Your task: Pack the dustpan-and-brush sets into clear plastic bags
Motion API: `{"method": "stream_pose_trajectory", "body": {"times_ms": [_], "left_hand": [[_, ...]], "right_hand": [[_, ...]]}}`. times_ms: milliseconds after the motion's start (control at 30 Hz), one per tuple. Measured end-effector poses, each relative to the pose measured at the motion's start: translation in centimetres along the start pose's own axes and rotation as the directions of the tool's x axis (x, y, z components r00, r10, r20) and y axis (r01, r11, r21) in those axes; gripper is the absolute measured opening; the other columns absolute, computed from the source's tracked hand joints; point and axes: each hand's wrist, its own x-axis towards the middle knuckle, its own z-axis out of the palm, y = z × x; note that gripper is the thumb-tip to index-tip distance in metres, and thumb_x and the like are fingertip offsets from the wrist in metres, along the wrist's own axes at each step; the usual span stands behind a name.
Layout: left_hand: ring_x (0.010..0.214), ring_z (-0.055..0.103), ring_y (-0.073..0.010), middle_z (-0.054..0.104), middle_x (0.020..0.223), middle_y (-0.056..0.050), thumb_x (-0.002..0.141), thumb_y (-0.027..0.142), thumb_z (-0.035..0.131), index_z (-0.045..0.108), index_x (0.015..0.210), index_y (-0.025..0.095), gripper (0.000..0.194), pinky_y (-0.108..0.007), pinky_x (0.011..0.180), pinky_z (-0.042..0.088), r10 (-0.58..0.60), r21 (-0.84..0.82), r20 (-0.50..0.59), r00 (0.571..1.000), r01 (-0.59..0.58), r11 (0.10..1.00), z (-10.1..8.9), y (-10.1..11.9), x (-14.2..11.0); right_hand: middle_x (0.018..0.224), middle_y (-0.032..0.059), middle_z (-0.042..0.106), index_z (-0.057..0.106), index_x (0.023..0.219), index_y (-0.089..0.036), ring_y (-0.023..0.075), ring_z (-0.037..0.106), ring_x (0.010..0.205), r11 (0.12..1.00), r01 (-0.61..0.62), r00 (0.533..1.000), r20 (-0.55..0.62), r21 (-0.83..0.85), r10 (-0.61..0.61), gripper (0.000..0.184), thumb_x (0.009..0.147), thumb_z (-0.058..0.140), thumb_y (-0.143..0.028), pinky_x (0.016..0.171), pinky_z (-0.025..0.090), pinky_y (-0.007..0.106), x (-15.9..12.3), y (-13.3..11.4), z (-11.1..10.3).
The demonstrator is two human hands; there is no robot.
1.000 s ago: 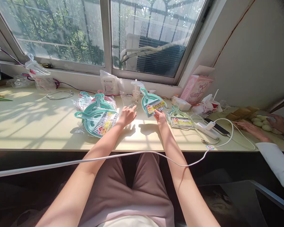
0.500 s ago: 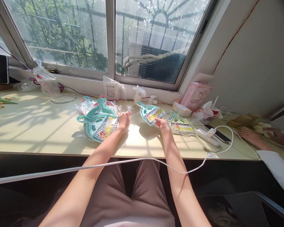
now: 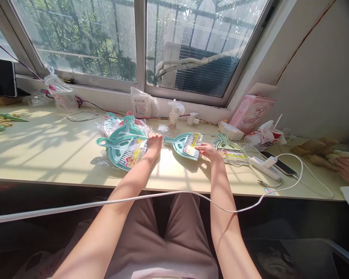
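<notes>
My right hand (image 3: 208, 150) pinches the labelled end of a small teal dustpan-and-brush set (image 3: 184, 144), which lies low over the table with its handle pointing left. My left hand (image 3: 155, 141) is curled, its fingers resting on the right edge of a pile of several teal dustpan sets (image 3: 122, 144) in clear wrappers. Whether those fingers grip anything is hidden. Another wrapped set (image 3: 229, 149) lies just right of my right hand.
A white power strip (image 3: 264, 167), a phone (image 3: 278, 163) and a white cable (image 3: 151, 197) lie at the right and across the front edge of the table (image 3: 46, 155). A pink box (image 3: 251, 112), small bottle (image 3: 173, 114) and bags line the sill. Another person's hand (image 3: 347, 167) works at far right.
My right hand has lowered the dustpan set from upright to nearly flat, handle swung left. My left hand moved from the table's middle to the pile's edge and closed.
</notes>
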Motion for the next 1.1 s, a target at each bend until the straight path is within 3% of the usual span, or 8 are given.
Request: {"method": "stream_pose_trajectory", "body": {"times_ms": [100,200,300,400,567,767,1000,1100], "left_hand": [[0.104,0.078,-0.0351,0.082,0.101,-0.022,0.102,0.008,0.048,0.083,0.103,0.016,0.036,-0.050,0.099,0.060,-0.028,-0.039,-0.119,0.992,0.024,0.999,-0.4,0.1,-0.3],[0.108,0.076,-0.0348,0.082,0.105,-0.021,0.110,0.016,0.044,0.082,0.109,0.017,0.037,-0.048,0.097,0.061,-0.049,-0.096,-0.187,0.981,0.031,0.995,-0.8,0.4,-0.5],[0.125,0.072,-0.0361,0.082,0.122,-0.019,0.110,0.017,0.046,0.080,0.118,0.020,0.034,-0.054,0.113,0.057,-0.037,-0.157,-0.254,0.966,-0.003,0.988,-1.4,0.6,-0.7],[0.144,0.064,-0.0358,0.076,0.146,-0.017,0.110,0.016,0.047,0.078,0.127,0.023,0.035,-0.064,0.131,0.042,-0.033,-0.213,-0.299,0.954,-0.033,0.976,-1.9,0.7,-0.8],[0.144,0.064,-0.0343,0.077,0.144,-0.016,0.113,0.021,0.046,0.076,0.129,0.026,0.034,-0.070,0.135,0.036,-0.035,-0.286,-0.377,0.926,-0.080,0.955,-2.2,1.0,-1.3],[0.137,0.065,-0.0264,0.076,0.142,-0.010,0.115,0.016,0.038,0.073,0.120,0.028,0.037,-0.054,0.134,0.040,0.101,-0.252,-0.336,0.937,-0.193,0.948,-2.6,1.5,-1.8],[0.143,0.062,-0.0274,0.074,0.147,-0.011,0.114,0.016,0.043,0.076,0.124,0.029,0.037,-0.053,0.134,0.040,0.262,-0.258,-0.303,0.916,-0.343,0.903,-2.2,1.9,-2.5],[0.159,0.053,-0.0320,0.064,0.162,-0.016,0.114,0.031,0.056,0.072,0.139,0.027,0.030,-0.056,0.137,0.038,0.191,-0.303,-0.359,0.914,-0.307,0.902,-1.8,2.4,-2.9]], "right_hand": [[0.083,0.0077,0.085,0.079,0.084,-0.018,0.0212,0.079,0.065,0.995,-0.078,0.997,-0.024,-0.063,0.076,0.036,0.061,0.093,0.005,0.061,0.070,0.030,-0.3,-0.4,0.7],[0.090,0.0093,0.087,0.080,0.091,-0.016,0.0215,0.081,0.074,0.999,-0.013,0.999,-0.041,-0.042,0.011,0.030,0.069,0.093,0.001,0.074,0.072,0.031,-0.9,-0.8,1.7],[0.097,0.0095,0.087,0.080,0.097,-0.016,0.0227,0.083,0.084,0.998,0.054,0.998,-0.027,0.031,-0.053,0.027,0.076,0.091,-0.004,0.088,0.072,0.033,-1.7,-1.0,2.8],[0.101,0.0083,0.087,0.077,0.101,-0.018,0.0236,0.083,0.091,0.989,0.123,0.992,-0.011,0.085,-0.122,0.028,0.080,0.092,-0.009,0.095,0.071,0.035,-2.3,-1.1,3.6],[0.100,0.0084,0.086,0.075,0.099,-0.021,0.0290,0.082,0.099,0.986,0.146,0.989,0.003,0.081,-0.147,0.035,0.073,0.097,-0.015,0.095,0.071,0.039,-2.6,-1.1,4.9],[0.096,0.0077,0.086,0.074,0.099,-0.023,0.0342,0.081,0.105,0.979,0.184,0.981,0.049,0.092,-0.189,0.043,0.065,0.100,-0.025,0.094,0.070,0.045,-2.6,-1.2,5.9],[0.100,0.0060,0.086,0.067,0.094,-0.028,0.0343,0.079,0.121,0.944,0.293,0.955,-0.007,0.149,-0.295,0.045,0.063,0.098,-0.037,0.101,0.068,0.046,-3.4,-1.6,6.4],[0.101,0.0046,0.086,0.069,0.094,-0.028,0.0334,0.079,0.121,0.932,0.315,0.948,-0.009,0.176,-0.319,0.043,0.063,0.096,-0.037,0.099,0.068,0.045,-3.4,-1.5,6.5]]}}
